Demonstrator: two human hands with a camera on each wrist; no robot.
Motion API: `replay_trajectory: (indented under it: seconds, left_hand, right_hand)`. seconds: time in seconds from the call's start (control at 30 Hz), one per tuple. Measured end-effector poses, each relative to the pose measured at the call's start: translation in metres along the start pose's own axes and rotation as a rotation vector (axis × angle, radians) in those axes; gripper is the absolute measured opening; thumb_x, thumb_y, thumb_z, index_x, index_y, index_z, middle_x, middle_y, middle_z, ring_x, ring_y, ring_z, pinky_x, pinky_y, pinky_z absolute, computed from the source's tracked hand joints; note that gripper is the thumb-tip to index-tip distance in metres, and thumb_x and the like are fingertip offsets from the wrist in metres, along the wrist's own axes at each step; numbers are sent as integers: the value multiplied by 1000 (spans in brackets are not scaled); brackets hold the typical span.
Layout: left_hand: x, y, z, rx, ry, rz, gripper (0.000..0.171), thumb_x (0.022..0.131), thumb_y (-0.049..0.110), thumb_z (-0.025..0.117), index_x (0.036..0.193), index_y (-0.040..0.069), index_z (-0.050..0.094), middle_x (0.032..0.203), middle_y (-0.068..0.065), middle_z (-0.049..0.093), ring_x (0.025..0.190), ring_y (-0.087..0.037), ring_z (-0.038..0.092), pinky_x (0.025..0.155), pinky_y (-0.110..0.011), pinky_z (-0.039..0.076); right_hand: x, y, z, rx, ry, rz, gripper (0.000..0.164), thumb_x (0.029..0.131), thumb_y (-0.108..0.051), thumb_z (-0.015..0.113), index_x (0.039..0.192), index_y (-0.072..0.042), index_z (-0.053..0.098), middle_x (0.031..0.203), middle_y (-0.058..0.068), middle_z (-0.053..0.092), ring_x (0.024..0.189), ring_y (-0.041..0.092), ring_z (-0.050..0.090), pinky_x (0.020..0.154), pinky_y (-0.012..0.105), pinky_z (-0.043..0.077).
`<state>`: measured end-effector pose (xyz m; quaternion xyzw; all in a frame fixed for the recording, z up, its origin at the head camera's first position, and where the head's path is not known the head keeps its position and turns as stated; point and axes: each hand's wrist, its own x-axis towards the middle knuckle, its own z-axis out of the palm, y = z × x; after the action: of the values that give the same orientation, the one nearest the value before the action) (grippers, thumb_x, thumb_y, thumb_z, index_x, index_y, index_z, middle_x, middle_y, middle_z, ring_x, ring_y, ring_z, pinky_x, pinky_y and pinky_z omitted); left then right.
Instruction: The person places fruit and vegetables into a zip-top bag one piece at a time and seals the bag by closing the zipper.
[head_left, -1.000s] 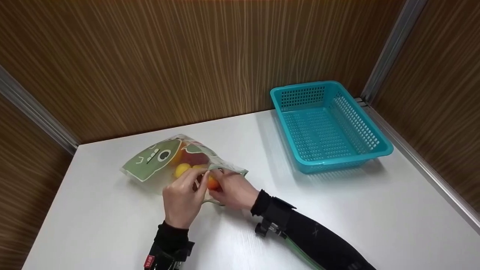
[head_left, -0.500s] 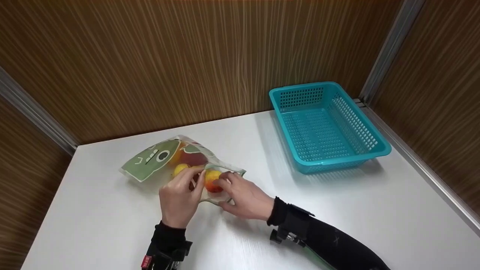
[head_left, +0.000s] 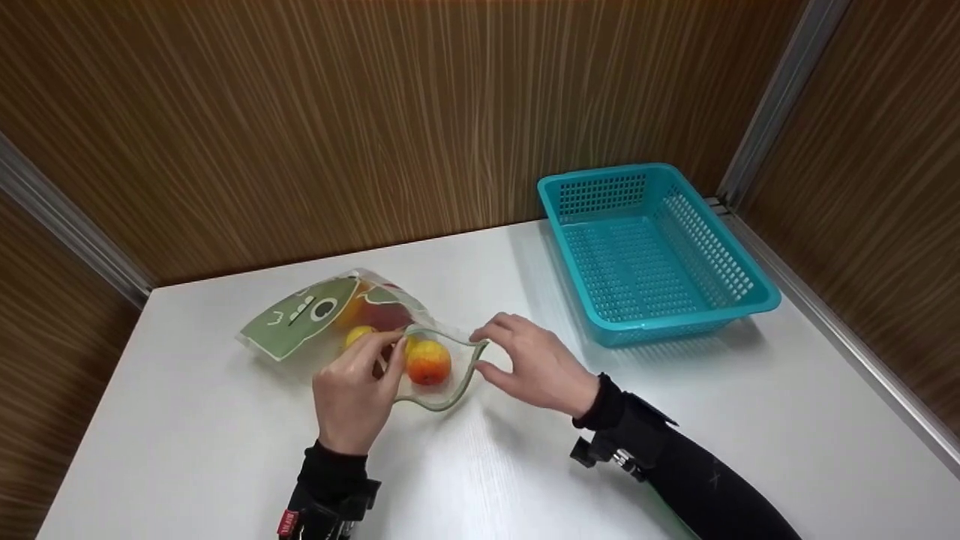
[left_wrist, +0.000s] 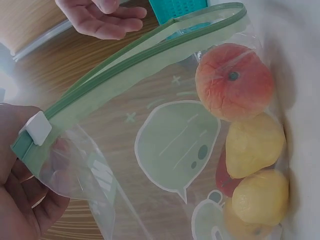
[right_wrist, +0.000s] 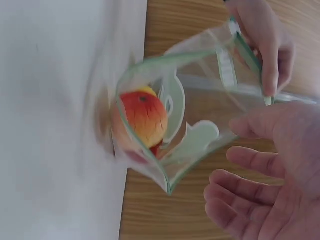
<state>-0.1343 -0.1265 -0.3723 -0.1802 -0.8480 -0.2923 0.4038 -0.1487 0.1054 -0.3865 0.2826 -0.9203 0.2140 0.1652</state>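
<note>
A clear zip bag (head_left: pixel 300 319) with green cartoon print lies on the table, its green-edged mouth gaping to the right. My left hand (head_left: pixel 356 390) pinches the bag's rim at one end, beside the white slider (left_wrist: pixel 37 128). Just inside the mouth sits a red-and-yellow round fruit (head_left: pixel 428 363). Deeper in are a yellow pear-shaped fruit (left_wrist: pixel 255 145), a yellow round fruit (left_wrist: pixel 260 197) and a red one, partly covered. With bent, spread fingers, my right hand (head_left: pixel 536 364) hovers by the far corner of the mouth and holds nothing.
A turquoise plastic basket (head_left: pixel 581 281) stands at the back right of the white table (head_left: pixel 480 480). Wood-grain panels (head_left: pixel 375 135) rise behind the table and on both sides.
My right hand has come out of the bag's mouth and moved right, leaving the red-and-yellow fruit inside. The mouth now gapes wider. My left hand keeps its pinch on the rim.
</note>
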Motion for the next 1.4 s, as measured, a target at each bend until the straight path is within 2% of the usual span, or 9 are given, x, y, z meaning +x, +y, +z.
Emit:
replay_trajectory:
  seconds: [0.17, 0.33, 0.43, 0.63, 0.93, 1.07, 1.2, 1.3, 1.4]
  left_hand:
    - [-1, 0, 0, 6, -2, 4, 9, 79, 14, 75, 87, 11, 72, 72, 0, 69, 57, -11, 59, 51, -21, 45]
    - [-1, -1, 1, 5, 14, 17, 10, 79, 14, 76, 87, 11, 72, 72, 0, 69, 57, -11, 59, 50, -20, 44]
    - [-1, -1, 1, -1, 17, 19, 9, 79, 14, 75, 87, 11, 72, 71, -1, 69, 56, -12, 59, 50, -20, 44]
    - [0, 0, 0, -3, 11, 11, 9, 79, 14, 75, 87, 9, 72, 72, -2, 69, 57, -13, 59, 51, -23, 47]
    - [0, -2, -1, -9, 33, 6, 9, 79, 13, 75, 87, 9, 72, 70, -1, 67, 56, -10, 56, 51, -20, 45]
    - [0, -2, -1, -22, 42, 5, 9, 79, 12, 76, 87, 9, 72, 70, -2, 68, 55, -12, 57, 51, -20, 45]
    - [1, -2, -2, -36, 51, 4, 10, 78, 12, 76, 88, 10, 72, 75, -2, 71, 56, -13, 58, 52, -20, 45]
    - [1, -1, -2, -64, 20, -8, 15, 79, 16, 76, 93, 10, 72, 83, -2, 74, 61, -12, 63, 55, -21, 47]
    - [1, 1, -3, -111, -56, -16, 28, 79, 24, 77, 102, 10, 72, 92, -4, 76, 72, -14, 69, 61, -24, 53]
  right_hand:
    - [2, 12, 8, -67, -14, 42, 35, 84, -28, 68, 118, -20, 60, 107, -3, 63, 96, 12, 60, 74, 28, 54]
    - [1, 19, 24, -103, -84, 28, 39, 84, -21, 67, 122, -21, 59, 108, -3, 62, 96, 13, 59, 67, 27, 53]
    - [1, 22, 32, -111, -82, 9, 38, 83, -17, 68, 120, -22, 61, 104, -3, 63, 92, 13, 59, 64, 27, 51]
    - [1, 23, 39, -133, -14, -55, 27, 82, -18, 71, 109, -23, 67, 94, -6, 66, 83, 11, 59, 62, 24, 51]
    - [4, 23, 44, -189, 124, -241, 11, 84, -21, 71, 95, -21, 73, 79, -6, 63, 72, 9, 57, 61, 20, 49]
    - [5, 22, 39, -205, 135, -257, 6, 87, -23, 67, 91, -22, 72, 77, -6, 63, 71, 8, 58, 61, 20, 49]
    - [7, 21, 23, -169, 164, -197, 8, 89, -22, 66, 91, -20, 73, 79, -6, 64, 72, 8, 58, 62, 19, 50]
    - [8, 18, 5, -142, 215, -137, 8, 88, -22, 66, 90, -19, 73, 80, -6, 65, 74, 9, 59, 63, 20, 50]
    - [7, 17, -11, -136, 273, -93, 8, 88, -22, 66, 89, -18, 73, 80, -5, 66, 75, 10, 60, 62, 21, 50]
